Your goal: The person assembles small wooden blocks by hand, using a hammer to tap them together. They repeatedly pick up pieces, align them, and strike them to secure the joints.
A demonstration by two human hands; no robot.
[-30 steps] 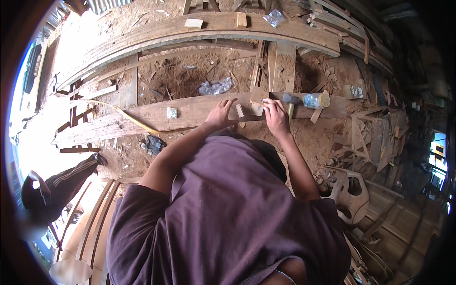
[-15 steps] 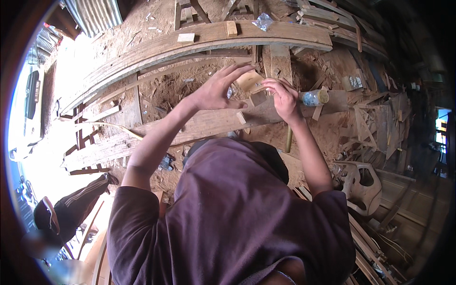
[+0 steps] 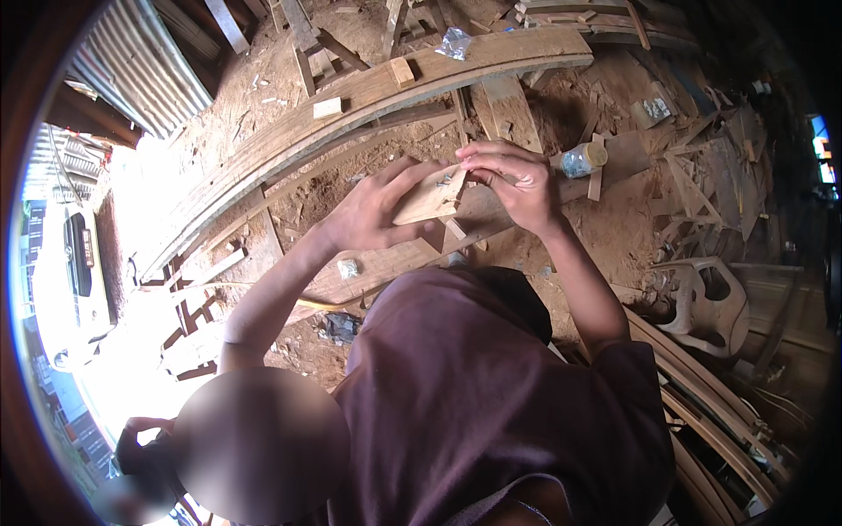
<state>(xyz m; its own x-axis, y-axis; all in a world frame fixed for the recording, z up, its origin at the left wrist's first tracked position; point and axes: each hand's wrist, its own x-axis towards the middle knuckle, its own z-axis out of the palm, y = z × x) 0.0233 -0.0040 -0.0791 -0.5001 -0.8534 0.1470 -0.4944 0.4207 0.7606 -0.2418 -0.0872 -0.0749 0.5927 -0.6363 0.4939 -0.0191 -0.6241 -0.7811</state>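
Note:
A pale flat piece of wood (image 3: 421, 200) with small metal bits, perhaps screws or nails, on its face is held up in front of my chest. My left hand (image 3: 373, 210) grips its left side, fingers over the top and thumb below. At the upper right corner, the fingertips of my right hand (image 3: 524, 188) are pinched together on the wood; any small thing between them is hidden. Beneath both hands runs a broad plank (image 3: 500, 217). Just right of my right hand lies a clear jar with a yellow lid (image 3: 581, 161).
Farther off, a long thick beam (image 3: 491, 60) carries a light wood block (image 3: 327, 108), a second block (image 3: 402, 72) and a crumpled clear plastic bag (image 3: 454, 43). A broken plastic chair (image 3: 715, 307) lies at right. Another person, blurred (image 3: 263, 447), is close by at lower left.
My left hand, spread wide before, now closes around the wooden piece. Both hands and the piece have come lower and nearer my body. The blurred person appears larger at lower left.

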